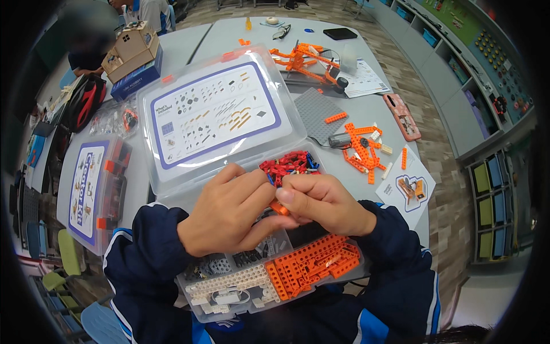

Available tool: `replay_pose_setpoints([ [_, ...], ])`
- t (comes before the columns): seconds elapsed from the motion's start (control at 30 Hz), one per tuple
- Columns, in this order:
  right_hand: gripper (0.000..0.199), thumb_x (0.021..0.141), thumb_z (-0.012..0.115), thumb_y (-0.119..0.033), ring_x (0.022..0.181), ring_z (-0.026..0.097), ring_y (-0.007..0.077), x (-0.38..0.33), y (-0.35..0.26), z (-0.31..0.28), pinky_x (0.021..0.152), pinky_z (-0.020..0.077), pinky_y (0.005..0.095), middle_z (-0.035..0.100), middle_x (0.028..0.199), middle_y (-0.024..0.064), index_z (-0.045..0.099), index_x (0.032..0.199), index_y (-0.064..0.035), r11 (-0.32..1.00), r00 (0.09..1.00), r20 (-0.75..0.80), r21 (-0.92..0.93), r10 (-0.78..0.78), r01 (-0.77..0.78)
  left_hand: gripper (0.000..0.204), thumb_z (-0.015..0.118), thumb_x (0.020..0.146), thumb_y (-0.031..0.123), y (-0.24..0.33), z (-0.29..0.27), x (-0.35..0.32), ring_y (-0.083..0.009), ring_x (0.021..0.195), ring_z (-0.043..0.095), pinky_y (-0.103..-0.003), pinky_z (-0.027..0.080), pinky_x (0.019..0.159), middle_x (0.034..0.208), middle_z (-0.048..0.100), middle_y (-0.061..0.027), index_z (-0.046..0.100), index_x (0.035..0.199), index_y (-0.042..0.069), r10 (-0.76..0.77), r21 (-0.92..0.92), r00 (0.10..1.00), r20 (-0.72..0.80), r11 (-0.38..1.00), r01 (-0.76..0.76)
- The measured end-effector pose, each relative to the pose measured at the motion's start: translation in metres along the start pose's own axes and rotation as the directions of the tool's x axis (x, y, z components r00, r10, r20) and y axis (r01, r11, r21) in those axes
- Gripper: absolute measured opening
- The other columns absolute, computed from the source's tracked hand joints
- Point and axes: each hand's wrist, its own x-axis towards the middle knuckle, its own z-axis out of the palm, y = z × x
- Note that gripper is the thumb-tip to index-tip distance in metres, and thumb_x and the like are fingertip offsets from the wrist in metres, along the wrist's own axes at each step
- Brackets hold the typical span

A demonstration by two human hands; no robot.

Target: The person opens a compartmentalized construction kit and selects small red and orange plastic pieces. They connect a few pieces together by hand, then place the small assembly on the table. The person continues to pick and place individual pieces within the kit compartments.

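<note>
Both hands meet over an open parts box point(361, 265). My left hand point(232, 207) and my right hand point(323, 202) are closed on a small orange building piece point(279, 207), mostly hidden by the fingers. Just beyond the fingertips lies a heap of red and blue connector pins point(289, 165) in a compartment. Nearer to me, the box holds orange perforated beams and plates point(312, 266), white beams point(229, 286) and dark small parts point(252, 255). Its see-through lid point(286, 112), with a printed parts sheet, leans open on the far side.
Right of the box lie a grey baseplate point(318, 112), an orange partial build point(364, 149), a pink-cased phone point(402, 116) and a picture card point(409, 186). Farther off stands an orange model point(306, 60). A second, closed kit box point(91, 192) is at left. Other people sit beyond.
</note>
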Motion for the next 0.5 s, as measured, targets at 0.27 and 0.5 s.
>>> replay_pose_setpoints([
  [0.27, 0.03, 0.108, 0.055, -0.03, 0.054, 0.035, 0.0017, 0.0, -0.001, -0.007, 0.048, 0.0268, 0.0203, 0.048, 0.069, -0.0056, 0.06, 0.09, -0.0069, 0.953, 0.996, 0.048, 0.291, 0.072, -0.083, 0.023, 0.082, 0.08, 0.024, -0.006, 0.012, 0.006, -0.0229, 0.056, 0.048, -0.036, 0.037, 0.052, 0.074, 0.053, -0.0039, 0.068, 0.086, 0.008, -0.059, -0.316, 0.99, -0.128, 0.949, 0.015],
  [0.5, 0.03, 0.109, 0.055, -0.03, 0.058, 0.041, 0.004, -0.012, -0.002, 0.003, 0.053, 0.0358, 0.0223, 0.05, 0.073, -0.0033, 0.057, 0.091, -0.006, 0.969, 0.99, 0.128, 0.233, 0.051, -0.08, 0.024, 0.086, 0.076, 0.02, 0.0, 0.008, 0.004, -0.0253, 0.06, 0.055, -0.036, 0.041, 0.054, 0.076, 0.059, -0.0056, 0.069, 0.083, 0.005, -0.017, -0.459, 0.994, -0.112, 0.888, -0.036],
])
